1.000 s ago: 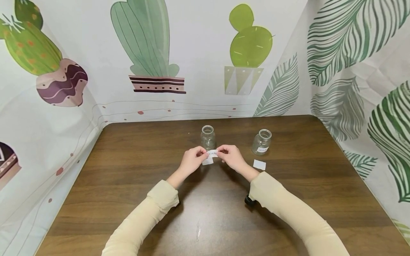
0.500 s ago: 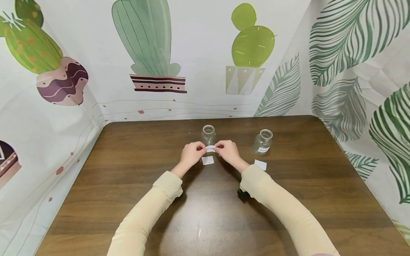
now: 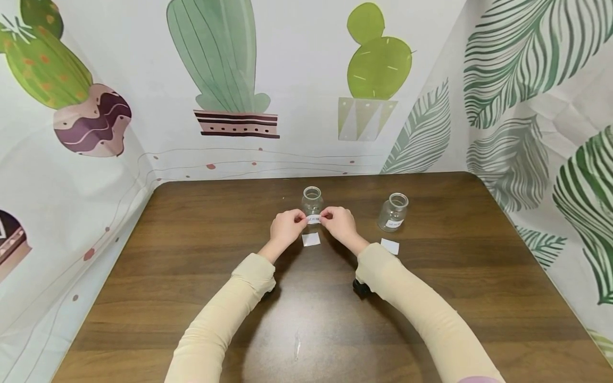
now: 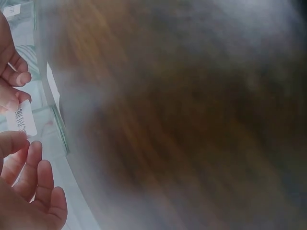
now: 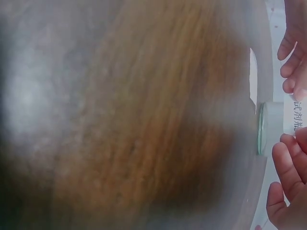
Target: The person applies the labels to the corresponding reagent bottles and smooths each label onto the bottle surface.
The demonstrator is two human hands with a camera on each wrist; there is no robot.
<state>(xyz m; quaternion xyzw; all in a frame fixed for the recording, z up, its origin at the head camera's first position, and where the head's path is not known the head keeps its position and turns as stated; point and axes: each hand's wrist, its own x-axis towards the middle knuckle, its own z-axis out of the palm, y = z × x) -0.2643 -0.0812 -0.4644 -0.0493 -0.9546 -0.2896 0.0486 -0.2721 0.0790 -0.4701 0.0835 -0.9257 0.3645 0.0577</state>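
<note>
A small white label (image 3: 313, 219) with dark handwritten characters is stretched between both hands, in front of an upright clear glass jar (image 3: 312, 202). My left hand (image 3: 286, 227) pinches its left end between thumb and forefinger. At the right end, my right hand (image 3: 340, 222) pinches it the same way. In the left wrist view the label (image 4: 23, 120) overlaps the jar (image 4: 53, 134), and the other fingers are loosely bent. The right wrist view catches part of the writing on the label (image 5: 296, 114) beside the jar's glass base (image 5: 261, 129).
To the right stands a second glass jar (image 3: 391, 211) bearing a similar label (image 3: 394, 224). One blank white paper piece (image 3: 311, 239) lies before the near jar, another (image 3: 390, 246) before the second. The brown wooden table (image 3: 191, 255) ends at a printed cloth backdrop (image 3: 306, 122).
Both hands have moved forward, carrying the label from over the paper piece up to the front of the jar. The jars and paper pieces stay where they were.
</note>
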